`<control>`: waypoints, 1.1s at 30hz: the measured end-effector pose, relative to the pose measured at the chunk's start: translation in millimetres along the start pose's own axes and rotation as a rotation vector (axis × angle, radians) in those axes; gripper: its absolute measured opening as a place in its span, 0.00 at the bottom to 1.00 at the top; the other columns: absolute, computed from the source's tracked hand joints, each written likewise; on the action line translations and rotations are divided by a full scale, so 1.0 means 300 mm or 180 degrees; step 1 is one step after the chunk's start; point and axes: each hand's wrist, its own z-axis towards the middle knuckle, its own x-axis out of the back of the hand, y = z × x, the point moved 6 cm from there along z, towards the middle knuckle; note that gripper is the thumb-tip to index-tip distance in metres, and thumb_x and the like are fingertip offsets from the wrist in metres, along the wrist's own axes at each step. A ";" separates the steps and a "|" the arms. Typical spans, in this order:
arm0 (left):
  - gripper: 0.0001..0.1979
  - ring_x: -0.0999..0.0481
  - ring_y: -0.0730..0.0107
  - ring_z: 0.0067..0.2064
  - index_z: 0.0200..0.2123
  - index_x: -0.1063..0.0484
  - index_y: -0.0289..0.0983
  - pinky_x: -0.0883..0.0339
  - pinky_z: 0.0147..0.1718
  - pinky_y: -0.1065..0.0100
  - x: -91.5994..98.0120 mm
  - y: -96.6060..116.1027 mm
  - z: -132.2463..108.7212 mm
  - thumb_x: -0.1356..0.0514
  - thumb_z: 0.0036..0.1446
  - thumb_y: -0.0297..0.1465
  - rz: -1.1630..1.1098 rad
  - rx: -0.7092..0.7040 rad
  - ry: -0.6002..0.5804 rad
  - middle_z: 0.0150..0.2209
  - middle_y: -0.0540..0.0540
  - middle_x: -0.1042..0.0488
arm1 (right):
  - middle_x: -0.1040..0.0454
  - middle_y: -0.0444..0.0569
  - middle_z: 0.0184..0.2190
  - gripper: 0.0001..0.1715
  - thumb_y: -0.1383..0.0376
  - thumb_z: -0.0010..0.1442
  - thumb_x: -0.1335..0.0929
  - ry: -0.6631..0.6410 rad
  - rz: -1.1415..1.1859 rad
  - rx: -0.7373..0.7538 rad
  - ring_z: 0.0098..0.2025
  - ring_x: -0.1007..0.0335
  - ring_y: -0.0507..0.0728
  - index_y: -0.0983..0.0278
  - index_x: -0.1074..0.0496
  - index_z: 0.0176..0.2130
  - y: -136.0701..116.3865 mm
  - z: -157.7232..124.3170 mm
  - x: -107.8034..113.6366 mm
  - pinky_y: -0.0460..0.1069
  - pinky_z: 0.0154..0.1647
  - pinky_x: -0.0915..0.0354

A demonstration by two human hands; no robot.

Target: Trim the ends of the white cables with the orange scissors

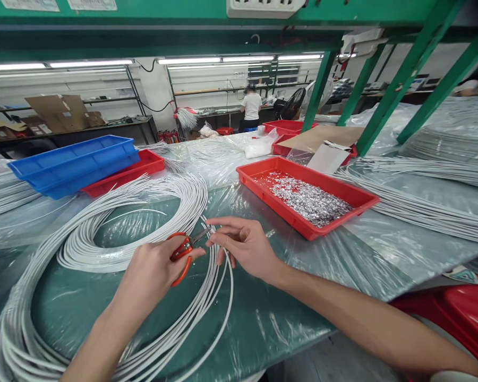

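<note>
Orange-handled scissors (186,245) are in my left hand (153,265), their handles between its thumb and fingers. The blades point right, toward the fingertips of my right hand (242,245). That hand pinches the end of a white cable (230,286), which curves down from its fingers toward the table's front edge. A bundle of white cables (207,286) runs beneath both hands, with its ends close to the blades. Behind my left hand lies a coil of similar white cables (103,260). Whether the blades touch the cable is too small to tell.
A red tray (279,204) with many small silvery pieces lies right of centre. Blue trays (75,164) rest over another red tray (143,165) at the left. More cables (422,207) lie right, near green posts (406,79). A person (251,106) is far behind.
</note>
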 end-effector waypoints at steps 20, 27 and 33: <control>0.26 0.53 0.74 0.24 0.23 0.50 0.38 0.57 0.26 0.70 -0.003 -0.003 -0.003 0.47 0.60 0.52 0.0156 0.0011 -0.0135 0.17 0.57 0.51 | 0.22 0.47 0.30 0.18 0.61 0.58 0.29 -0.0016 -0.0218 0.0156 0.19 0.28 0.50 0.63 0.24 0.48 0.018 0.004 0.008 0.41 0.13 0.41; 0.27 0.55 0.73 0.27 0.22 0.50 0.38 0.56 0.24 0.72 -0.018 0.004 -0.002 0.46 0.57 0.52 -0.0177 0.0301 -0.0418 0.20 0.56 0.55 | 0.22 0.46 0.30 0.17 0.62 0.59 0.29 0.0016 -0.0287 0.0259 0.19 0.29 0.49 0.62 0.26 0.48 -0.001 0.005 0.011 0.43 0.16 0.39; 0.24 0.52 0.73 0.28 0.23 0.46 0.38 0.55 0.24 0.72 -0.035 -0.003 -0.005 0.42 0.55 0.50 -0.0757 0.0469 -0.0654 0.23 0.55 0.51 | 0.21 0.47 0.29 0.12 0.62 0.57 0.28 0.0130 -0.0257 0.0271 0.20 0.30 0.49 0.65 0.29 0.40 0.003 0.014 0.020 0.45 0.23 0.35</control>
